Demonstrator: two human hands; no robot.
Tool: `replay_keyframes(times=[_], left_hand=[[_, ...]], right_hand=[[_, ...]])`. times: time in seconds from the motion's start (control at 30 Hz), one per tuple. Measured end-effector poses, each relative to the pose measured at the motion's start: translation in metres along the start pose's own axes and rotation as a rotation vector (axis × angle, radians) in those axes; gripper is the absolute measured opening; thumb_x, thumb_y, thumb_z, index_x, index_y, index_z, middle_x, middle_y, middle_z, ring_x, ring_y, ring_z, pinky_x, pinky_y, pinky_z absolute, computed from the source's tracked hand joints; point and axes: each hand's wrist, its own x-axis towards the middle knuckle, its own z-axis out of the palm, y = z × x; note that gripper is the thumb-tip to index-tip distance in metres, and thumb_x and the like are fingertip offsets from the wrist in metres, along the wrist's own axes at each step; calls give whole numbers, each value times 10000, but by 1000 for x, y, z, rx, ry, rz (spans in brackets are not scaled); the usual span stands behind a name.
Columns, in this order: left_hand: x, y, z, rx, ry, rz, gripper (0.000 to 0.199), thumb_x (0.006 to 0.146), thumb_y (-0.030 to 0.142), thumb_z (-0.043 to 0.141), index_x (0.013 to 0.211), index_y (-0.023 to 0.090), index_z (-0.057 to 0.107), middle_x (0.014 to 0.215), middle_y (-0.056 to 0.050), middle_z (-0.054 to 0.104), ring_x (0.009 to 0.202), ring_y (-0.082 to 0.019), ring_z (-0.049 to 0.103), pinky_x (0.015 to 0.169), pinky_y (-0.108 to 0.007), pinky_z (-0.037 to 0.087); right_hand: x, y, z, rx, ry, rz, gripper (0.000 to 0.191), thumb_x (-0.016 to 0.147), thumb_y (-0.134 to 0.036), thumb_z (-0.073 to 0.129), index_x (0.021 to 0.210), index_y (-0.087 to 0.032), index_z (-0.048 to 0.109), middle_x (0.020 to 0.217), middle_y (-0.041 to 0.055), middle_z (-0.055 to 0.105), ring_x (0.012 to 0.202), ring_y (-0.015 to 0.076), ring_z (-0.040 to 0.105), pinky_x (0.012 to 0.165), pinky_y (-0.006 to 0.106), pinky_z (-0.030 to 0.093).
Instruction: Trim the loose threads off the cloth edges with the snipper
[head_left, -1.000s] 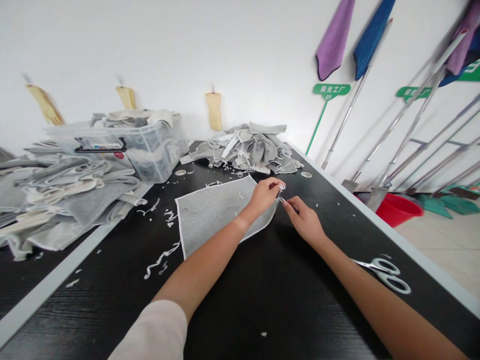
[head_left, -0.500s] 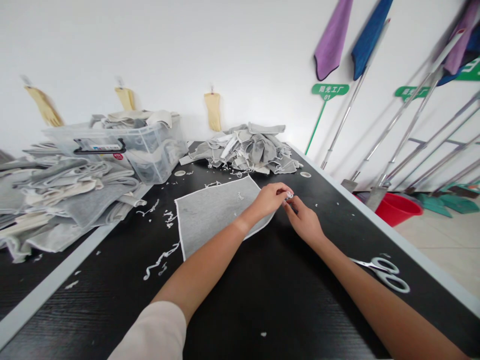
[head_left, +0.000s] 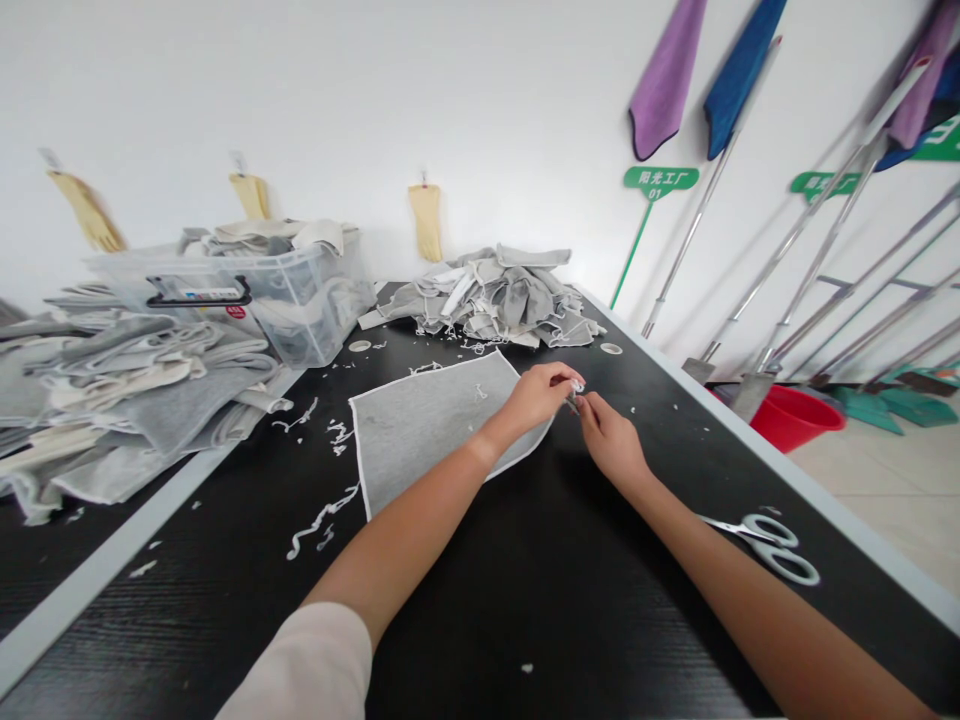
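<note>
A grey cloth point(head_left: 427, 420) with a white stitched edge lies spread on the black table, its right corner lifted to my hands. My left hand point(head_left: 538, 395) is closed in a pinch at that corner, with a tuft of white thread point(head_left: 577, 386) showing at the fingertips. Close beside it, my right hand point(head_left: 613, 440) pinches the small grey end of the corner between thumb and forefinger. A loose thread scrap lies on the cloth's surface. Scissors point(head_left: 772, 545) with pale grey handles rest to the right, partly behind my right forearm.
Grey and white cloths form a pile point(head_left: 495, 295) at the back and a stack point(head_left: 150, 390) at the left. Cloths fill a clear plastic box point(head_left: 300, 310). Thread scraps point(head_left: 322, 520) litter the table. A red bucket point(head_left: 799, 420) stands past the right edge.
My right hand has shifted slightly right and its fingers have closed into a pinch on the cloth's corner. My left hand has stayed nearly in place.
</note>
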Motion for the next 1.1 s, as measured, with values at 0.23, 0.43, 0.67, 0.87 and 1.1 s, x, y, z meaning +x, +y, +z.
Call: replay_keyframes(times=[0.23,0.43,0.67,0.87,1.1], left_hand=[[2,6,-6,56,129,11,200,928,203,575,972,169,767,1023,-54,785,933,-159,705,873,-270,527],[2,5,-6,46,102,-9,192,925,211,587,966,167,770,1021,-58,786,932,-164,710,874,-278,531],[-1,6,-5,25,70,-19,183,913,197,591,961,155,764,1031,-70,786,960,-165,714,887,-277,538],[-1,1,-3,2,41,-21,184,893,174,599,964,152,766,1017,-68,785,949,-167,713,870,-274,540],[0,0,-1,-22,13,-10,185,879,189,606,950,143,770,986,-70,782,919,-169,707,848,-273,529]], right_hand=[[2,-3,-5,25,-30,104,480,1060,-594,341,921,-271,669,737,6,668,692,207,619,629,278,332],[2,-2,-6,17,-36,94,478,1054,-605,351,929,-275,673,775,6,690,748,210,647,647,280,346],[0,-7,-6,-29,-66,49,450,1048,-621,362,935,-278,630,762,-11,676,708,196,639,626,273,341],[0,-6,-4,-57,-64,42,427,1041,-634,373,1025,-295,633,825,-9,711,740,210,669,636,274,366],[0,-4,-2,-81,-63,39,424,1034,-632,386,1068,-293,639,889,6,742,766,220,689,633,275,378]])
